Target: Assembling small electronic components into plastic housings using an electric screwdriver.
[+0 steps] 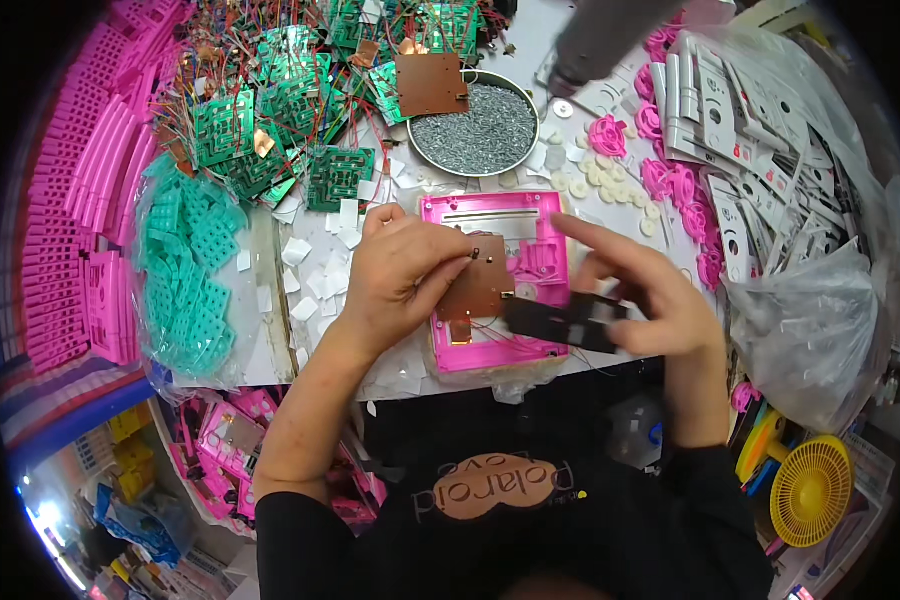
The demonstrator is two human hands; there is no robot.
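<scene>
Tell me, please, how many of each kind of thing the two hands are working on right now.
Pink plastic housing, lying open on the table: 1
Brown circuit board, pressed down by the left hand: 1
Black flat part, held in the right hand: 1
Total: 3
</scene>
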